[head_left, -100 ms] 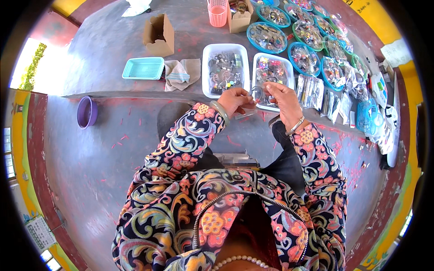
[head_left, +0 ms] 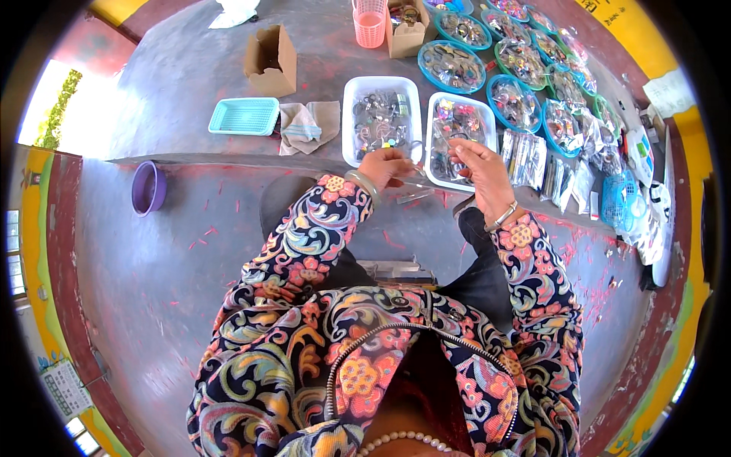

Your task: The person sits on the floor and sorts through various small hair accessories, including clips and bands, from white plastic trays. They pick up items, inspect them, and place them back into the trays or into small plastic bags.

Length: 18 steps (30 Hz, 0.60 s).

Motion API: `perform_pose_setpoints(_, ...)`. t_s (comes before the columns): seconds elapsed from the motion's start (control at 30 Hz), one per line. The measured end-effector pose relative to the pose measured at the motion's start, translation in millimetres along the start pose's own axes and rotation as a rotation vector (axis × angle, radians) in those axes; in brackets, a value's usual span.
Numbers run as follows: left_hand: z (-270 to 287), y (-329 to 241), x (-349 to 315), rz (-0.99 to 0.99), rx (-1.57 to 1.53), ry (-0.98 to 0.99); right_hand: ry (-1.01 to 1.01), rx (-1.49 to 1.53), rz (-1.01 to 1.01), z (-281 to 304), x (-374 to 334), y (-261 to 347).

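Note:
My left hand (head_left: 384, 169) is closed, with a thin dark loop (head_left: 416, 149) standing up at its fingertips. It hovers in front of a white tray (head_left: 349, 126) filled with small mixed pieces and packets. My right hand (head_left: 487, 175) is raised, thumb and fingers pinched together before a second white tray (head_left: 487, 114) of colourful small goods. Whatever sits in that pinch is too small to make out. Below the gap between both hands shows a small clear strip (head_left: 413, 196), perhaps plastic.
Blue and green round baskets (head_left: 451, 65) of packaged goods crowd the far right, with flat clear packets (head_left: 525, 156) before them. Leftward are a folded cloth (head_left: 310, 128), turquoise basket (head_left: 244, 116), cardboard box (head_left: 272, 61) and purple basin (head_left: 148, 188). A pink basket (head_left: 370, 27) stands far back.
My hands have drawn apart. The dark loop, between both hands before, is now beside my left fingertips, which have shifted left.

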<state>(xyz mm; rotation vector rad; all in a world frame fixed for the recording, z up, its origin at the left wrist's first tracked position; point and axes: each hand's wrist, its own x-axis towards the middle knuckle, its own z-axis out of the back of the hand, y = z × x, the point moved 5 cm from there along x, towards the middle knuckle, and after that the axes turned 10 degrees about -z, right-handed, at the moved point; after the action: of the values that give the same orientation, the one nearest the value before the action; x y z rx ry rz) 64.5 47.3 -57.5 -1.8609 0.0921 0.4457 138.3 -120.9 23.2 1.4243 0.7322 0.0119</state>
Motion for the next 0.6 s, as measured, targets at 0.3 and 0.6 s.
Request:
perform_pose_setpoints(0.3,83.1,52.3,46.3,0.023,0.135,-0.373,0.134,0.014,-0.041,-4.5,-18.6,5.2)
perform_pose_setpoints(0.6,114.5,28.3,122.8,-0.030,0.125,-0.571,0.182,-0.008,-0.057,0.9,-18.9,6.8)
